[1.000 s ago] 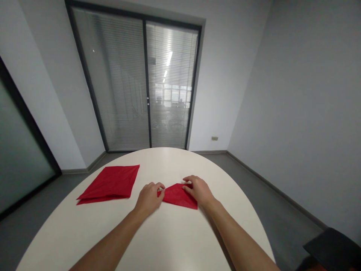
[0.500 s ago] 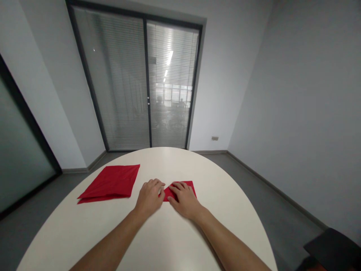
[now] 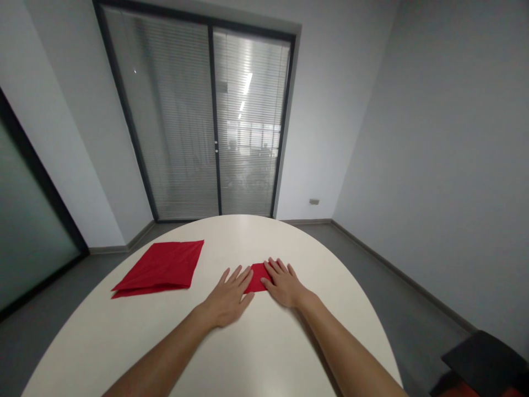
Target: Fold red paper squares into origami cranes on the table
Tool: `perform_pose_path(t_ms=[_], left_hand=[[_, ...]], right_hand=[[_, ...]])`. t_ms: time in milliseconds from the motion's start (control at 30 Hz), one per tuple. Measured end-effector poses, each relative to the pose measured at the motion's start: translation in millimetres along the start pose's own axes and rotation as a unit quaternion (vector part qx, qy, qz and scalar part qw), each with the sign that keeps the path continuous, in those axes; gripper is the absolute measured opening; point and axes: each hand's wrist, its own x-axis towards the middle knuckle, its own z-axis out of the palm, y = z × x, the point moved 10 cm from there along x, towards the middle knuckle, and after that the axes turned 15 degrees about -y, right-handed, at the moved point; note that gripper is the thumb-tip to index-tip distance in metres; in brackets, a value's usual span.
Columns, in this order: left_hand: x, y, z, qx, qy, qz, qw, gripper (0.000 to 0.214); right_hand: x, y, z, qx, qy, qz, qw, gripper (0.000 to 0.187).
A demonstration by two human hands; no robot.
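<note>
A small folded red cloth [image 3: 258,277] lies flat on the white table, partly covered by both hands. My left hand [image 3: 230,295] rests at its left edge, fingers spread and stretched out. Over the right part of the cloth lies my right hand [image 3: 285,284], its fingers extended and apart, palm down. Neither hand grips anything. The cloth's left and right ends are hidden under the fingers. A larger folded red cloth [image 3: 161,267] sits to the left, untouched, its layers showing along the near edge.
The round white table [image 3: 243,353] has a curved edge on both sides. Beyond it stands a glazed partition with blinds [image 3: 182,138]. A black chair [image 3: 487,358] is at the lower right, beside the table, and grey floor surrounds it.
My left hand has uncurled and spread its fingers, shifting slightly nearer to me. My right hand has moved a little right and flattened out. More of the small cloth's middle shows.
</note>
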Motion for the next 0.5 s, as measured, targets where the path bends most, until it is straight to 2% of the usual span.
perform_pose_path(t_ms=[67,167,367,500], left_hand=[[-0.6,-0.4,0.0,0.011,0.005,-0.004,1.000,0.063],[-1.6,-0.6,-0.8,0.028,0.023,-0.007,0.999,0.058],[-8.6,4.7,-15.7,0.049,0.120,-0.003,0.992,0.048],[-11.0,9.1,-22.7,0.044,0.142,0.005,0.989,0.043]], right_hand=[[1.2,17.0,-2.9,0.003,0.008,0.039,0.999,0.070],[1.7,27.4,-10.7,0.009,0.039,0.049,0.998,0.066],[0.4,18.9,-30.6,0.032,0.146,-0.021,0.989,0.055],[0.1,21.0,-37.1,0.096,0.204,-0.061,0.972,0.059]])
